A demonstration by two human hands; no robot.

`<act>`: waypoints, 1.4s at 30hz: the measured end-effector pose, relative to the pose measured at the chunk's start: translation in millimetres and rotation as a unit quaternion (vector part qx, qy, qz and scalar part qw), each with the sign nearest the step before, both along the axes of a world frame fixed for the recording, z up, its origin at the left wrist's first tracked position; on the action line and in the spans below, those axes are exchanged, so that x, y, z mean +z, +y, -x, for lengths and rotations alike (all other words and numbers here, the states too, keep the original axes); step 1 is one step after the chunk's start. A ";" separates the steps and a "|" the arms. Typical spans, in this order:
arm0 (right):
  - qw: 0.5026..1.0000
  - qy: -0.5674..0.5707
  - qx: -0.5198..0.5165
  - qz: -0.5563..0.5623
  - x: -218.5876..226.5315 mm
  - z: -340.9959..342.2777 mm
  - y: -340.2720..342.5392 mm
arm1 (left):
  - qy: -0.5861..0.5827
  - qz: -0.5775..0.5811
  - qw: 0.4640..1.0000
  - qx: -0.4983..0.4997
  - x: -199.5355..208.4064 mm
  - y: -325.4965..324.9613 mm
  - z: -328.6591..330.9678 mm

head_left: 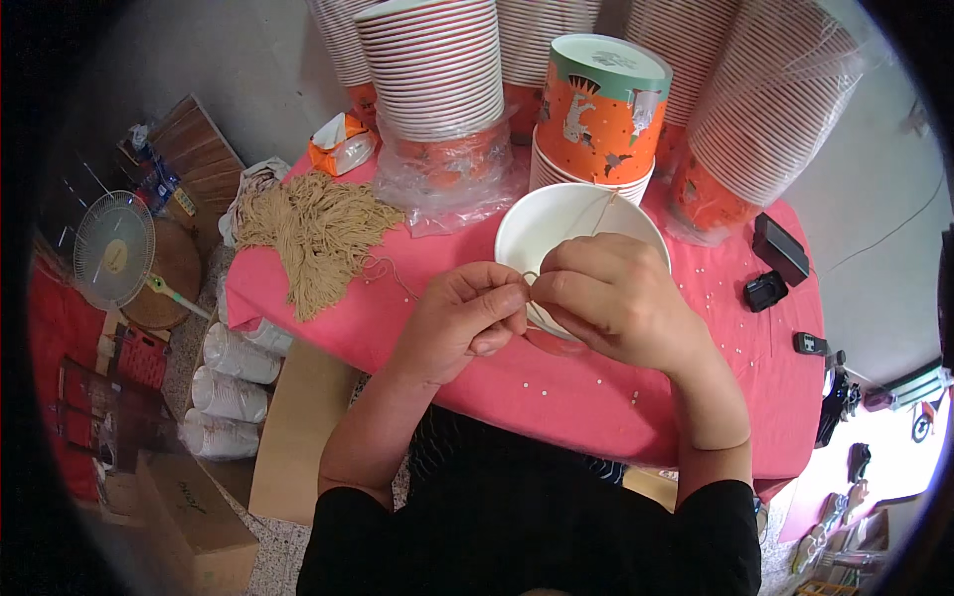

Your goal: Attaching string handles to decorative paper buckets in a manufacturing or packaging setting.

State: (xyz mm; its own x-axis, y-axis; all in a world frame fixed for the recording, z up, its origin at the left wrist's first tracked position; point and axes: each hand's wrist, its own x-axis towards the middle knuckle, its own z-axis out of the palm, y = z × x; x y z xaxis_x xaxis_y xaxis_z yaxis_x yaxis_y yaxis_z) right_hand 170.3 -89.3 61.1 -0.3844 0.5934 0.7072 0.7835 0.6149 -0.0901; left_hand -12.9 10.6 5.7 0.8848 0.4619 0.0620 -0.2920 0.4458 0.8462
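Both hands meet over the near rim of a white bowl (576, 221) on the pink table (596, 397). The left hand (459, 320) is curled nearly shut, thumb and forefinger pinching a thin tan string (602, 211) – the right hand (616, 298) is closed too, fingertips pinching the same string just beside the left. The string runs up across the bowl (its far end is hard to trace). A bundle of strings (316, 230) lies far left; cup stacks (437, 70) stand behind the bowl
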 end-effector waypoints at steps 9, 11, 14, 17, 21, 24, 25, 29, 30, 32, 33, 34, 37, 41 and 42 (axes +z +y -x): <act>0.999 -0.020 -0.027 -0.001 4.9 -6.7 -2.7 | 0.032 -0.073 0.997 0.009 7.3 -1.1 1.0; 1.000 -0.001 -0.029 -0.008 10.4 -12.5 -4.2 | 0.051 -0.098 0.994 0.002 10.6 -3.9 2.5; 0.998 0.026 -0.048 -0.013 16.9 -20.4 -9.5 | 0.061 -0.180 0.981 0.038 14.5 -10.5 1.9; 0.998 0.037 -0.048 0.018 20.8 -24.6 -14.8 | 0.080 -0.200 0.976 0.043 15.0 -11.5 2.4; 0.998 0.034 -0.040 0.041 23.0 -22.9 -15.4 | 0.049 -0.163 0.984 0.050 11.3 -9.4 2.3; 0.997 0.039 -0.022 0.057 21.3 -22.3 -15.8 | 0.037 -0.140 0.988 0.056 10.4 -9.2 -1.5; 0.997 0.039 -0.022 0.057 20.9 -21.8 -15.8 | 0.033 -0.139 0.988 0.066 10.8 -10.1 -2.3; 0.997 0.030 -0.016 0.068 18.5 -18.4 -14.9 | 0.047 -0.175 0.980 0.079 13.6 -12.8 -4.8; 0.997 0.033 -0.003 0.065 17.7 -17.3 -14.3 | 0.047 -0.181 0.979 0.087 13.2 -13.2 -4.9; 0.997 0.036 -0.002 0.066 17.6 -15.4 -14.7 | 0.046 -0.186 0.977 0.094 13.4 -14.7 -6.0; 0.997 0.040 0.000 0.066 17.6 -15.1 -14.9 | 0.041 -0.190 0.976 0.099 14.1 -15.8 -6.3; 0.997 0.039 0.000 0.066 17.5 -15.5 -15.0 | 0.037 -0.195 0.975 0.104 15.0 -16.7 -6.5; 0.995 0.048 -0.016 0.087 15.2 -17.8 -13.1 | 0.045 -0.194 0.974 0.107 16.0 -16.8 -7.2; 0.994 0.041 -0.026 0.097 14.1 -21.4 -11.3 | 0.039 -0.228 0.964 0.130 12.1 -17.9 -10.4; 0.993 0.044 -0.029 0.102 14.5 -20.8 -11.5 | 0.042 -0.236 0.961 0.135 11.8 -18.1 -10.3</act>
State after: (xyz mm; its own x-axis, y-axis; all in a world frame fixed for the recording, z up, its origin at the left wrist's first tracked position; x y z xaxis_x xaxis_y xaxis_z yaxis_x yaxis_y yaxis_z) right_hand 191.1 -100.8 75.5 -0.2881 0.7472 0.5989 0.8002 0.5314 -0.2781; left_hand -2.6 -7.6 17.5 0.7478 0.6129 0.2553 -0.2654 -0.0765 0.9611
